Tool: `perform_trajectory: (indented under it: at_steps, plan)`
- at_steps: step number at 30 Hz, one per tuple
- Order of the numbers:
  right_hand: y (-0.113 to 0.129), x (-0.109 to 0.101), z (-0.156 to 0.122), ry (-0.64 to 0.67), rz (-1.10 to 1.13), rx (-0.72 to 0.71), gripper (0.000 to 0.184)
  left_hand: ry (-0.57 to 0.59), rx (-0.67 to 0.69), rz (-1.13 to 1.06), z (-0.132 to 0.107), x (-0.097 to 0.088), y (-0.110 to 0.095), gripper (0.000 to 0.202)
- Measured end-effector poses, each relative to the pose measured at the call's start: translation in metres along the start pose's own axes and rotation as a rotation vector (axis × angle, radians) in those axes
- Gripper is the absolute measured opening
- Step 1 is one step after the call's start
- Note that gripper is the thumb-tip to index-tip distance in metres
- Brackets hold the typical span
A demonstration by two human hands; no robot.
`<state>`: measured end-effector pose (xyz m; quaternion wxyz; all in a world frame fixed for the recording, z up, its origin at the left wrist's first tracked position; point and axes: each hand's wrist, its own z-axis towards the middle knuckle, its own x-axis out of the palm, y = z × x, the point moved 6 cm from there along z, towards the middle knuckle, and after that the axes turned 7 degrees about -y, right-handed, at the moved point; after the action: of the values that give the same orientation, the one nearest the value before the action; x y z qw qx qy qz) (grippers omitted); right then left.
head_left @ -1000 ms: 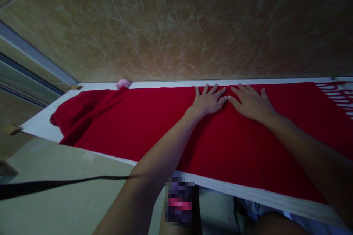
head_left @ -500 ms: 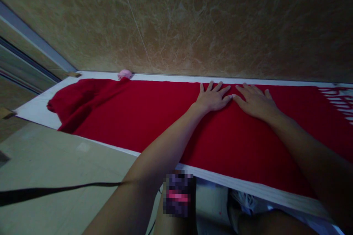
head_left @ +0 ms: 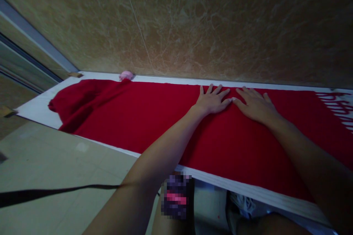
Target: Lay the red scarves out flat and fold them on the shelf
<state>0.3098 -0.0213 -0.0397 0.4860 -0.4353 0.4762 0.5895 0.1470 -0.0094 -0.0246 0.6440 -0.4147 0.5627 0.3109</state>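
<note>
A long red scarf [head_left: 143, 117] lies spread along a white table [head_left: 35, 112]. Its left end is bunched up and its fringed right end [head_left: 338, 108] reaches the frame edge. My left hand [head_left: 211, 100] lies flat on the scarf near its far edge, fingers spread. Right beside it my right hand [head_left: 255, 104] is also flat with the fingers apart, and the fingertips of both hands nearly touch. Neither hand holds anything.
A small pink object [head_left: 126, 75] sits at the table's far edge against a brown marbled wall [head_left: 193, 22]. A black strap [head_left: 55, 192] crosses the pale floor [head_left: 55, 161] at lower left. A pixelated patch lies below my left forearm.
Both hands stay flat on the scarf in about the same spot. Only the camera view has shifted slightly.
</note>
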Motion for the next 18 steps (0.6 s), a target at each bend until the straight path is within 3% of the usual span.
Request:
perform_trajectory:
  at_steps: [8,18]
  plan:
    - [-0.044,-0.017,-0.010,0.002,0.002,0.103,0.078,0.000,0.008,-0.022,0.000,0.000,0.000,0.072]
    - [-0.135,-0.028,-0.019,-0.027,0.023,0.189,0.077,-0.003,0.015,-0.047,-0.004,-0.002,-0.002,0.071]
